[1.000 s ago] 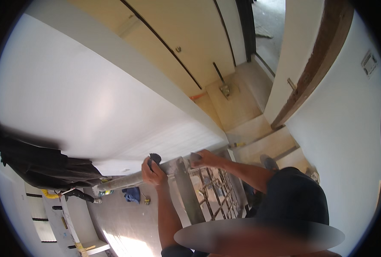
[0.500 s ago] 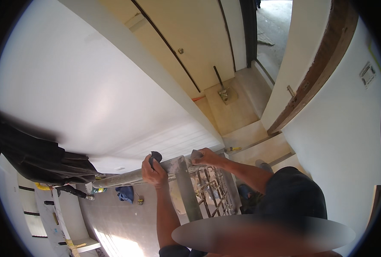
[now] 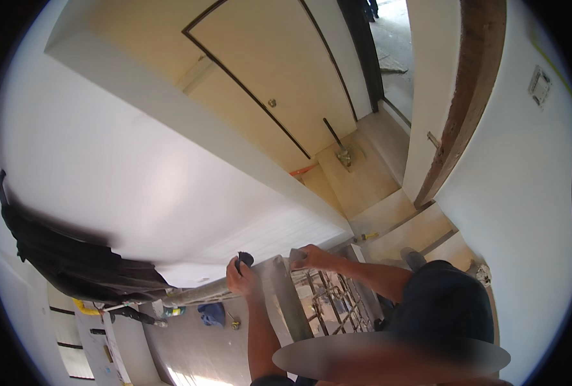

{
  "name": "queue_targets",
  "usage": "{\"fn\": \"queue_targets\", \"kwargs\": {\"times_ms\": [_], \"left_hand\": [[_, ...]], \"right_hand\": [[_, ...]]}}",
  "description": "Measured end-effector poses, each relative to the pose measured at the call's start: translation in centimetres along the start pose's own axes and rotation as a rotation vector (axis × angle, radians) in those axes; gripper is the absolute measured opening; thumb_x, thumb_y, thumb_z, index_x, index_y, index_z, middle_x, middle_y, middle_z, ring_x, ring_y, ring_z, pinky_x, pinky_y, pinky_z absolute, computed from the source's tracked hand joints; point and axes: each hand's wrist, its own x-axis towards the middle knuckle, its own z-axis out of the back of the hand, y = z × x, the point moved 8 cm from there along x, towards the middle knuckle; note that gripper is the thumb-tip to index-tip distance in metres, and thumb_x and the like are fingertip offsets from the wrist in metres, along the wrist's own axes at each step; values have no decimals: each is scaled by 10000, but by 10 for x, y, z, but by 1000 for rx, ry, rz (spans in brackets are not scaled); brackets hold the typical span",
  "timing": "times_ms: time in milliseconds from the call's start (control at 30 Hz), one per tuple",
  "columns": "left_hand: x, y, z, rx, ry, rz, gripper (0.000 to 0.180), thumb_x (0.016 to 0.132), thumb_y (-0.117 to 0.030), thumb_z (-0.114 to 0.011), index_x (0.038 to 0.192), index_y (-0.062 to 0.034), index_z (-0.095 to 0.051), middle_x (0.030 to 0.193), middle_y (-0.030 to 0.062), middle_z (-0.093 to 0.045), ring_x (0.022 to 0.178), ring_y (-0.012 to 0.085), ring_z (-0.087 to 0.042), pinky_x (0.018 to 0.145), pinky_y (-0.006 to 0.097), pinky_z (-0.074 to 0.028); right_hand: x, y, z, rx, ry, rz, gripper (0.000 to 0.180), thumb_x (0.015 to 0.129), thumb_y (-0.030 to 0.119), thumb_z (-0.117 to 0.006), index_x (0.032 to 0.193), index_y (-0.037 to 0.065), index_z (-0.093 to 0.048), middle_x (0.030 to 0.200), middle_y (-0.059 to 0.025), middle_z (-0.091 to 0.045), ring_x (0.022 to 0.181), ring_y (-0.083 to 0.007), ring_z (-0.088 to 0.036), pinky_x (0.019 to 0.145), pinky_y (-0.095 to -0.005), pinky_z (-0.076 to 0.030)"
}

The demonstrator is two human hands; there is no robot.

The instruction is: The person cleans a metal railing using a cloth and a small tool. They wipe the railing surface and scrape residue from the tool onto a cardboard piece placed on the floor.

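My left hand has its fingers closed around a small black, soft-looking thing, held at the lower edge of the white wall. A little to the right, my right hand pinches a flat grey piece that resembles sandpaper, though its kind is unclear. Both hands are at the top of a worn grey railing with a rusty metal lattice beside its post. Whether either thing touches the rail cannot be made out.
White wall rises ahead. Dark cloth hangs at left. On the floor below lie a blue cloth and a tape-measure-like object. Steps lead to a landing with a long-handled tool, by a cream door.
The view has turned, so the surroundings sit lower and farther right in the picture. Both hands keep their grips and stay near the railing top.
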Motion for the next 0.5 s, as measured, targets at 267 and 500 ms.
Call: {"fn": "queue_targets", "kwargs": {"times_ms": [267, 500], "left_hand": [[2, -3, 0, -4, 50, -3, 279, 947, -182, -541, 1048, 35, -686, 962, 241, -713, 841, 418, -687, 776, 462, -544], [-2, 7, -6, 35, 30, 43, 237, 941, -135, -596, 1055, 50, -688, 1016, 238, -705, 915, 411, -679, 823, 456, -554]], "right_hand": [[3, -12, -2, -73, -7, 19, 539, 829, 510, -774, 1060, 26, -718, 941, -152, -744, 870, -241, -695, 802, -399, -526], [1, -2, 4, -87, -105, 153, 547, 793, 599, -748, 973, 83, -752, 917, -146, -739, 837, -280, -682, 783, -416, -513]]}}
